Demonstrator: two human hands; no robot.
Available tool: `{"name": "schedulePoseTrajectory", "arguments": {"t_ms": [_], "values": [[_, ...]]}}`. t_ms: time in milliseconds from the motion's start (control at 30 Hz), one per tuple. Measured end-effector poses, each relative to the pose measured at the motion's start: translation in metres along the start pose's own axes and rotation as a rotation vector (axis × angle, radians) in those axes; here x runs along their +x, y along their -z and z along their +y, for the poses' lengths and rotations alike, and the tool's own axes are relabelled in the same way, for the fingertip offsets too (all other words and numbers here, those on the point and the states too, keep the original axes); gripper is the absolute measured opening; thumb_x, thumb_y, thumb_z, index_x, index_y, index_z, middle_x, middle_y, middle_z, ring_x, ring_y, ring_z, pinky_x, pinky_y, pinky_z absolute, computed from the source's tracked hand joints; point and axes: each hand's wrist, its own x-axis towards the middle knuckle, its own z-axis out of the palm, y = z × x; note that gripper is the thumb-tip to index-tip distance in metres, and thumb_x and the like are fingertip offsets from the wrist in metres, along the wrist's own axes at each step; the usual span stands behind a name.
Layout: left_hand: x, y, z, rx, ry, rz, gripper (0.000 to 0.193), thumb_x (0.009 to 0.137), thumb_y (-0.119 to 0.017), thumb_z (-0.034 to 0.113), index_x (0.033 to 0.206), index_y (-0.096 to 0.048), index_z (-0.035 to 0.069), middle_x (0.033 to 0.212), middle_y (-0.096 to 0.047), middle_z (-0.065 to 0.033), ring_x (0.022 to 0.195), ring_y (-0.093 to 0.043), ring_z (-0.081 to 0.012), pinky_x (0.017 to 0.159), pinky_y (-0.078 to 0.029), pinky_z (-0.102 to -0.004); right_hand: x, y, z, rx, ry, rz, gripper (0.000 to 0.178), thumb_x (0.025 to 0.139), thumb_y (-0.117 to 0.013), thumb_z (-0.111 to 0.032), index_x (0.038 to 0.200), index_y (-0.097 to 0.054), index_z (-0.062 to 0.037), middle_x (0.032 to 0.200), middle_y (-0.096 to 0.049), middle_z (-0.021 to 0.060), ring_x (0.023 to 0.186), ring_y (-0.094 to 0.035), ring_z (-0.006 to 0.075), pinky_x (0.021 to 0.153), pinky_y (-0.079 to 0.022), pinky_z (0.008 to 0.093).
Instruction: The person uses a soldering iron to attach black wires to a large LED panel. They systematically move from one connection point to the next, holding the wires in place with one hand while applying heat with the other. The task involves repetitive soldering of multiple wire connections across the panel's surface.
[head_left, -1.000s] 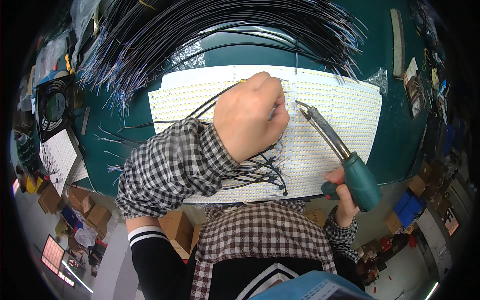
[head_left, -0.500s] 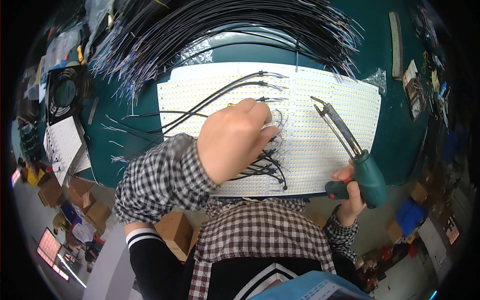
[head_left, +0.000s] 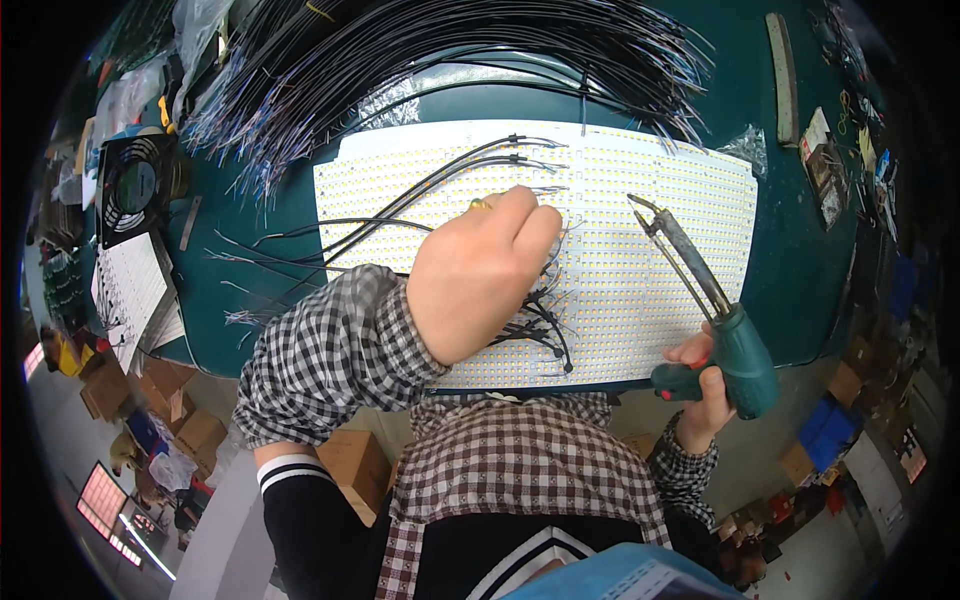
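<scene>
My left hand (head_left: pixel 485 265) is over the middle of a white LED board (head_left: pixel 660 290), its fingers curled down. Its fingertips are hidden beneath it, so what they pinch cannot be seen. A black cable (head_left: pixel 350 222) runs in from the left and passes under this hand. Two more black cables (head_left: pixel 450 158) lie above it, their stripped ends on the board. Below the hand lies a tangle of short black leads (head_left: pixel 545 330). My right hand (head_left: pixel 705 385) is closed round the handle of a green soldering gun (head_left: pixel 745 360), its metal tip raised toward the board's right half.
A thick bundle of black cables (head_left: pixel 450 40) arches across the back of the green table (head_left: pixel 225 305). At the left stand a black fan (head_left: pixel 130 190) and stacked white boards (head_left: pixel 135 290). A grey bar (head_left: pixel 783 80) and a small worn box (head_left: pixel 822 180) lie at the right.
My left hand has shifted slightly to the right, and its thumb, seen before, is now tucked out of sight. The soldering gun has barely moved.
</scene>
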Motion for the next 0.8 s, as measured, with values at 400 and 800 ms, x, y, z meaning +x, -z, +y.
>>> {"name": "schedulePoseTrajectory", "arguments": {"t_ms": [400,800], "values": [[0.019,-0.012,-0.018,-0.468,0.229,0.028,0.012,0.085,-0.076,0.006,0.091,-0.067,0.002,0.086,-0.06,-0.006,0.068,-0.054,-0.0141,0.06,-0.046,-0.0256,0.0,0.004,0.001,-0.024,-0.012,-0.009,0.063,0.095,-0.065,-0.036,0.133,-0.052,0.0123,0.091,-0.062,0.0125,0.081,-0.064,0.0227,0.073,-0.06,0.0395],[0.024,-0.011,-0.019,-0.568,0.246,-0.002,0.009,0.084,-0.073,0.001,0.09,-0.066,0.002,0.086,-0.061,-0.0047,0.073,-0.059,-0.0119,0.06,-0.047,-0.0246,0.001,-0.002,-0.002,-0.009,-0.036,0.007,0.059,0.094,-0.065,-0.034,0.13,-0.053,0.0116,0.094,-0.063,0.0139,0.082,-0.065,0.0237,0.072,-0.06,0.0378]]}}
